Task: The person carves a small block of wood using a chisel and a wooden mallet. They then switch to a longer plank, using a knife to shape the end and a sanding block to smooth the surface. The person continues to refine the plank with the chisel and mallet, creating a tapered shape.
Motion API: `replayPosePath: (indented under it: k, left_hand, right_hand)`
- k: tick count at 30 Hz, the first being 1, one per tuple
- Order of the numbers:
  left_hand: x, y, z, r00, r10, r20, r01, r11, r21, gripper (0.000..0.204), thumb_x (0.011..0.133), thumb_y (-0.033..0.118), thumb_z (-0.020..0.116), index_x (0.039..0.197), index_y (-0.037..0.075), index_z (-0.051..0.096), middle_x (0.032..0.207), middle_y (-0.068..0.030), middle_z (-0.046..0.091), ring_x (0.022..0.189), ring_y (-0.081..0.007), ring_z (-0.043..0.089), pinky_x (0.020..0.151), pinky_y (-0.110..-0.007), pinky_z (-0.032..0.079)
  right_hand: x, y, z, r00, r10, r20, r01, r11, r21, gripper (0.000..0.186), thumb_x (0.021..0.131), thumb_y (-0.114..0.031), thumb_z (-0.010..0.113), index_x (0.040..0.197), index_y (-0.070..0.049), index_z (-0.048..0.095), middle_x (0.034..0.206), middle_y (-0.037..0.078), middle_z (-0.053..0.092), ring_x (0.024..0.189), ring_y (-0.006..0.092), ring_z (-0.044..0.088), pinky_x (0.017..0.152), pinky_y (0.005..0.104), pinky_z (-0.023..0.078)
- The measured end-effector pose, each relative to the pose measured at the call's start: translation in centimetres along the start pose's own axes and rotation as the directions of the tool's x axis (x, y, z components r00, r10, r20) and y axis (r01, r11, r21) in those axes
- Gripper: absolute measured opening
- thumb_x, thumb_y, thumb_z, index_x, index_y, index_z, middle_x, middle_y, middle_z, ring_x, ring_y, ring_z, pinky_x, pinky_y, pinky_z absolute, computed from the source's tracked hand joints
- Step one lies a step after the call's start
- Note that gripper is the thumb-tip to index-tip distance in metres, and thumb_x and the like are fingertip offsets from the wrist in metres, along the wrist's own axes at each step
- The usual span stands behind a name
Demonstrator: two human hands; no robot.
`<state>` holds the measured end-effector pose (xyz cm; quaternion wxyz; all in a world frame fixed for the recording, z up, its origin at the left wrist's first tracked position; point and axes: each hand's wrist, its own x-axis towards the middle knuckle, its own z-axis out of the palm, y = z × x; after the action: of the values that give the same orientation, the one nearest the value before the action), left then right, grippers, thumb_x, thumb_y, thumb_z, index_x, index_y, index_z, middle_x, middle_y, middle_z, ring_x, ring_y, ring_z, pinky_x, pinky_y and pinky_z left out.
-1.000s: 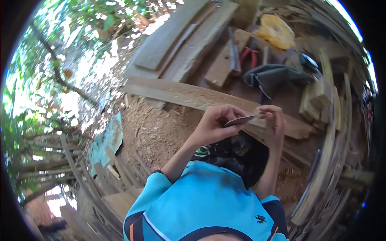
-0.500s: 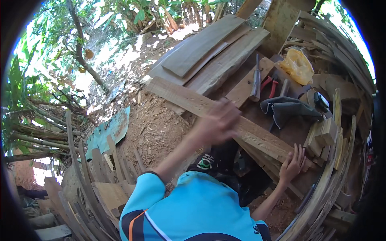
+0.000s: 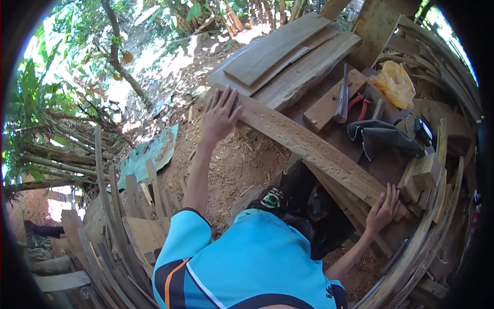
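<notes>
Plank (image 3: 303, 146) lies diagonally in front of me, one end far left, the other near right, along the near side of the brown counter (image 3: 383, 169). Both hands on it, one per end.

Left hand (image 3: 222, 114): open, laid over the far-left end, fingers slightly apart and pointing away from me. Right hand (image 3: 382, 210): open, palm down on the near-right end, fingers straight out across the wood. Neither is wrapped round it as far as I can see; undersides hidden, so can't tell if any finger hooks below.

Beyond the plank: stacked boards (image 3: 278, 49) far left, then a wooden block (image 3: 321, 116) with a long slim tool (image 3: 342, 100) lying on it. Red-handled pliers (image 3: 363, 109) just right of that. Crumpled yellow plastic bag (image 3: 395, 85) farther back. Dark grey cloth (image 3: 383, 139) nearer, right side. Small pile of wood blocks (image 3: 426, 172) beside my right hand.

Left: turquoise sheet (image 3: 149, 157) on the dirt ground (image 3: 231, 170).
</notes>
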<state>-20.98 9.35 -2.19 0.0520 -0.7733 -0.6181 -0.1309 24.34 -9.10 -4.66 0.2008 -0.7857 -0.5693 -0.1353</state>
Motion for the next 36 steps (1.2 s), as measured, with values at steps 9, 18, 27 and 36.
replayPosePath:
  k: [9,18,27,36]
  left_hand:
    - [-3.2,16.2,-0.5,0.857,0.513,-0.057,-0.476,0.743,-0.471,0.057,0.082,0.037,0.055,0.132,0.015,0.041,0.141,-0.0098,0.034,0.132,-0.0277,0.028,0.108,-0.044,0.020]
    - [2.5,-0.1,2.1,0.983,0.151,0.106,-0.170,0.966,0.193,0.052,0.091,0.036,0.040,0.135,0.010,0.035,0.141,-0.0111,0.033,0.132,-0.0300,0.027,0.109,-0.043,0.020]
    - [-2.4,13.9,-1.8,0.855,0.511,0.085,-0.442,0.805,-0.395,0.066,0.085,0.042,0.052,0.138,0.009,0.030,0.142,-0.0130,0.031,0.132,-0.0266,0.028,0.109,-0.040,0.020]
    - [-0.8,12.1,-1.1,0.887,0.454,0.087,-0.410,0.860,-0.303,0.069,0.083,0.049,0.051,0.133,0.005,0.036,0.140,-0.0145,0.034,0.131,-0.0341,0.026,0.109,-0.044,0.018]
  right_hand:
    - [0.3,0.0,-0.4,1.000,0.003,-0.009,-0.003,1.000,0.018,0.037,0.094,-0.028,0.036,0.120,-0.008,0.053,0.127,0.010,0.049,0.124,0.0287,0.040,0.105,0.0456,0.025]
    - [0.5,-0.8,-0.4,0.998,0.034,-0.047,-0.033,0.999,0.020,0.035,0.091,-0.025,0.040,0.116,-0.008,0.055,0.124,0.011,0.051,0.121,0.0295,0.042,0.104,0.0459,0.026]
    - [0.6,-0.5,-0.7,1.000,0.020,-0.008,-0.020,0.999,0.051,0.035,0.090,-0.023,0.040,0.117,-0.007,0.055,0.123,0.011,0.051,0.122,0.0291,0.042,0.105,0.0451,0.026]
    - [0.7,-1.0,-0.4,0.997,0.073,-0.002,-0.073,0.997,0.008,0.033,0.090,-0.023,0.040,0.116,-0.007,0.055,0.123,0.010,0.052,0.122,0.0280,0.042,0.105,0.0442,0.025]
